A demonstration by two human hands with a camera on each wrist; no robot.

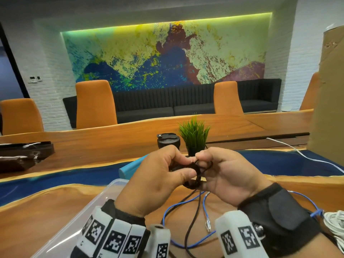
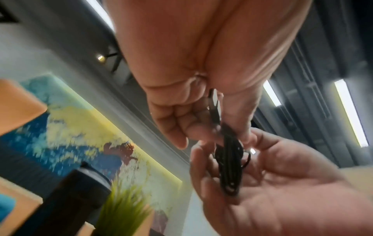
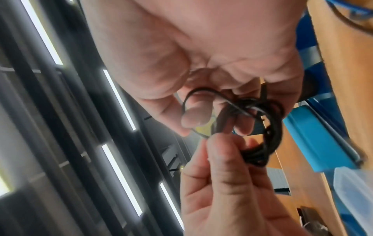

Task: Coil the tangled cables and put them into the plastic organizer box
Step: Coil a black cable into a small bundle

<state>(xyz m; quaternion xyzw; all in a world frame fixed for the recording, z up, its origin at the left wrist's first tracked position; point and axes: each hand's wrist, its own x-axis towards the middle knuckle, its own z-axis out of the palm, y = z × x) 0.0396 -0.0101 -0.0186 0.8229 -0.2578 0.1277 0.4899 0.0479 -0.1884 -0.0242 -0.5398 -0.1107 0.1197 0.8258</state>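
Observation:
Both hands are raised above the table and hold a small coil of black cable between them. My left hand pinches the coil from the left with thumb and fingers. From the right, my right hand grips it, with a loop of cable round a finger. The coil's loose end hangs down to the table. The left wrist view shows the coil edge-on between the two hands. The clear plastic organizer box lies under my left wrist, at the lower left.
A blue cable with a clear plug lies on the wooden table below the hands. A white cable bundle sits at the right edge. A blue lid, a black tumbler and a potted plant stand behind the hands. A cardboard box rises on the right.

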